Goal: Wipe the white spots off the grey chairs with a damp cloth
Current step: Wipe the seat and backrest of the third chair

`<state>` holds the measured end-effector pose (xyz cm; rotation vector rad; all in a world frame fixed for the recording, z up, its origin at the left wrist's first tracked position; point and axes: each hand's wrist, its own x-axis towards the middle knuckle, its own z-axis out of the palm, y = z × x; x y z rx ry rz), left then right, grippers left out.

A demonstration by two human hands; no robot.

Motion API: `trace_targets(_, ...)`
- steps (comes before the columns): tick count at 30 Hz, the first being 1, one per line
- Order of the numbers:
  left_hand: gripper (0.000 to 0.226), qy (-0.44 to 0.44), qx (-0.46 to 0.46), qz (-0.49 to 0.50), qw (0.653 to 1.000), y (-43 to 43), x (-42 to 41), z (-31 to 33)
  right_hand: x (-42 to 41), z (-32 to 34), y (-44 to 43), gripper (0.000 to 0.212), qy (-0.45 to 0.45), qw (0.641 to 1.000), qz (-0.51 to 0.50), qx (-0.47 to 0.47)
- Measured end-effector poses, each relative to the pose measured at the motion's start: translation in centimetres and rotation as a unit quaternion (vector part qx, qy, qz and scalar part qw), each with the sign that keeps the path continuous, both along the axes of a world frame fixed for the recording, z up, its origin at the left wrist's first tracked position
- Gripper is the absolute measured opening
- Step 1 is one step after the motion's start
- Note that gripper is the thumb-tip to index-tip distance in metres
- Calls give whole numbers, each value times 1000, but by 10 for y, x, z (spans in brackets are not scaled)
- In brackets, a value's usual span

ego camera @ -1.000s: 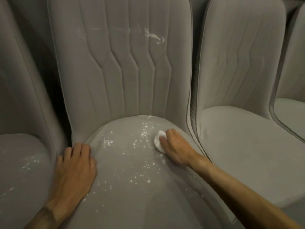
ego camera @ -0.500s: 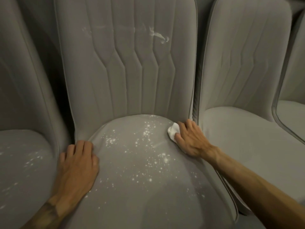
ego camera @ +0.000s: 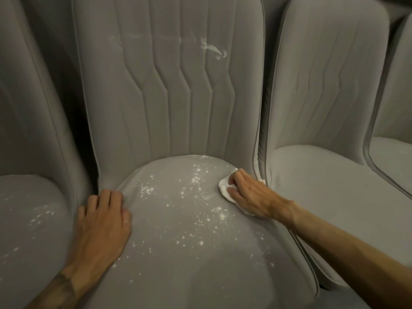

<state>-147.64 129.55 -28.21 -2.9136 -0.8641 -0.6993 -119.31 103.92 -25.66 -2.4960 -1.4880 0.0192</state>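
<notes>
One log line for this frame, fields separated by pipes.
right hand grips white cloth on middle seat | left hand flat on seat | white spots across seat

Beyond the work itself we see very little: a dark shadowed gap point(ego camera: 69, 85) runs down from the top edge left of centre, narrowing as it goes, and we cannot tell what lies behind it. In the upper right corner we find another dark patch point(ego camera: 398, 11), and low on the right a thin black sliver point(ego camera: 323, 286), both too dim for us to read.
</notes>
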Motion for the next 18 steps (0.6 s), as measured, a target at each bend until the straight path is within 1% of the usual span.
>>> trace_targets(2,24,5,0,6,1000,2,1,-1,7,2,1,23,-26,1000,-12,-7)
trace_targets(4,23,6,0,11,1000,3,1,-3,11,0,6,29,-42,998,-48,3)
trace_targets(6,23,13,1,15,1000,3,1,-4,3,0,15,30,-21,996,-88,15)
trace_targets(7,23,14,0,13,1000,3,1,-4,-3,-2,17,28,-4,996,-90,16)
trace_targets(10,24,10,0,7,1000,4,0,-5,-21,-8,6,21,36,999,-38,9)
trace_targets(12,25,9,2,6,1000,4,0,-6,-24,-8,-7,19,47,999,-8,6)
trace_targets(13,25,7,1,8,1000,5,0,-6,-21,-7,-11,18,40,999,-3,6)
trace_targets(15,25,4,-1,10,1000,5,1,-6,-8,-4,-7,21,-1,1000,-5,10)
trace_targets(18,26,1,4,5,1000,3,0,-6,7,2,8,25,-50,998,-33,2)
